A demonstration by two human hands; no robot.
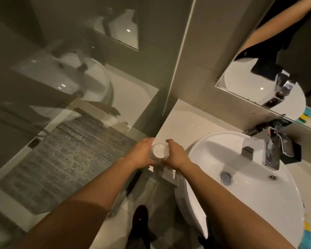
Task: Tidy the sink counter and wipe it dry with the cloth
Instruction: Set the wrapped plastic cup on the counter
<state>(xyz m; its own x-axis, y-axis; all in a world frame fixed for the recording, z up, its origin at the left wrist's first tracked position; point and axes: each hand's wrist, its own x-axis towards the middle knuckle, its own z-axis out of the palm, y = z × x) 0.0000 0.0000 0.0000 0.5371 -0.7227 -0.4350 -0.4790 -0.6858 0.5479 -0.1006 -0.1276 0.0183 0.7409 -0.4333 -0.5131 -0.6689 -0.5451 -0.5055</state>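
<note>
A clear glass tumbler (pixel 159 151) stands at the near left corner of the pale sink counter (pixel 183 123). My left hand (pixel 142 153) wraps its left side and my right hand (pixel 175 155) wraps its right side, both gripping it. The white round basin (pixel 214 159) sits just right of my hands, with a chrome tap (pixel 271 150) at its back. A blue and yellow cloth (pixel 308 236) shows at the lower right edge, mostly cut off by the frame.
A mirror (pixel 269 65) hangs on the wall behind the basin. A glass shower screen (pixel 79 87) stands to the left, with a grey bath mat (pixel 65 159) on the floor behind it. Water droplets speckle the counter by the wall.
</note>
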